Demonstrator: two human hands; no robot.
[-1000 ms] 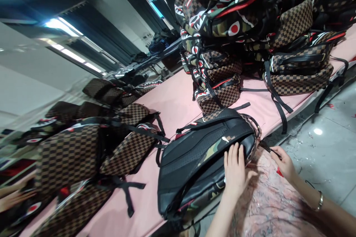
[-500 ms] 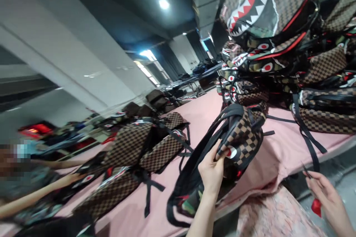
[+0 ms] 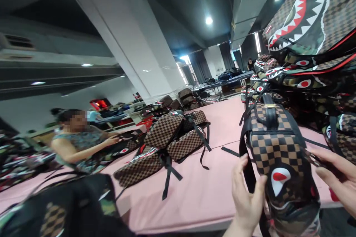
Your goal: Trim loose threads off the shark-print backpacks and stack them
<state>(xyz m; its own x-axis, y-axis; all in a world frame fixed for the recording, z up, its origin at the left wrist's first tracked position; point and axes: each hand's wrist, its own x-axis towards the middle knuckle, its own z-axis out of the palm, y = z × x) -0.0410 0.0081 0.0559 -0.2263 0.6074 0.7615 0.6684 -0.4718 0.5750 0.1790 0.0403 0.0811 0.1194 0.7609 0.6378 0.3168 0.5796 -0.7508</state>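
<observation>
A brown-and-black checkered backpack (image 3: 275, 152) stands upright in front of me at the table edge, its top handle up and a red-and-white eye patch showing on its side. My left hand (image 3: 247, 196) is at its left side, thumb against the bag and fingers spread around a black strap. In my right hand (image 3: 336, 177) are dark thread snips (image 3: 314, 158), their tip against the backpack's right edge. Something red shows below that hand, partly hidden.
The pink-covered table (image 3: 217, 189) carries several checkered backpacks (image 3: 164, 129). A tall pile of shark-mouth backpacks (image 3: 306, 26) rises on the right. A black bag (image 3: 80, 203) lies at the near left. Across the table a co-worker (image 3: 80, 140) handles another bag.
The backpack has gone from lying tilted to standing upright, turned toward me. My left hand has let go of its upper edge; my right hand has brought the snips up to it. The view has swung left.
</observation>
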